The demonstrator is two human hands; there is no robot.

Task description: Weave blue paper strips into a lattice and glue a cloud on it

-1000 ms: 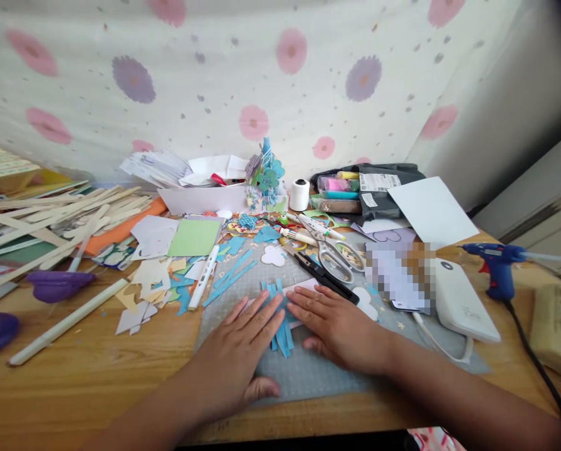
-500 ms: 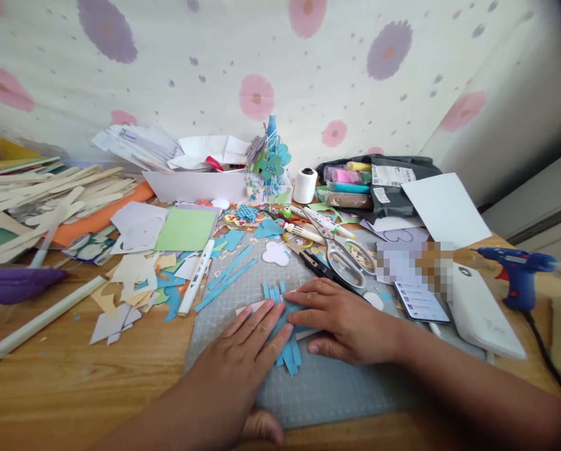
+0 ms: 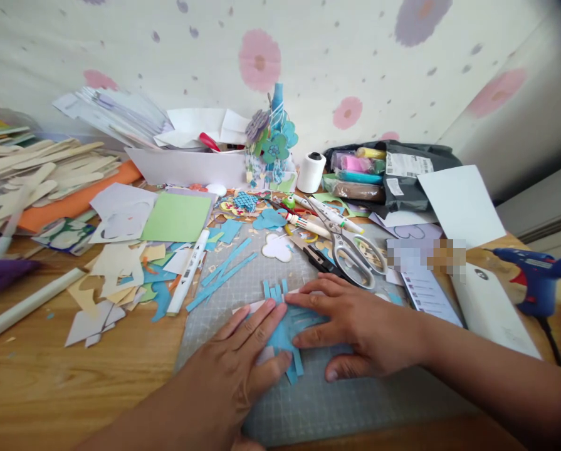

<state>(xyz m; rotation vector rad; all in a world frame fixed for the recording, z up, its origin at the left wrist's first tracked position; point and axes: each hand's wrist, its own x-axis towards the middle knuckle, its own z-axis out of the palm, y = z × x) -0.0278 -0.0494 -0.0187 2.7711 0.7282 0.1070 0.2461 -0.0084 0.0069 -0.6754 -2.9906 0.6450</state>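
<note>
Several light blue paper strips (image 3: 283,333) lie crossed over one another on a grey cutting mat (image 3: 355,401), with a bit of white paper (image 3: 264,356) at their left. My left hand (image 3: 240,354) lies flat on the left side of the strips, index finger apart from the others. From the right, my right hand (image 3: 362,326) presses down on the strips with its fingers spread and thumb out to the side. Parts of the strips are hidden beneath both hands. Loose blue strips (image 3: 224,275) and a white cloud-shaped cutout (image 3: 277,248) lie just beyond.
Scissors (image 3: 355,266) and a black cutter (image 3: 325,260) lie behind my right hand. A phone (image 3: 430,291), a white power bank (image 3: 489,307) and a blue glue gun (image 3: 536,279) are at right. Left are a white marker (image 3: 188,272), paper scraps (image 3: 118,269) and wooden sticks (image 3: 49,166).
The view has shifted slightly. My left index finger has slid toward me and my right hand has moved a little right, so more of the blue paper between them shows.
</note>
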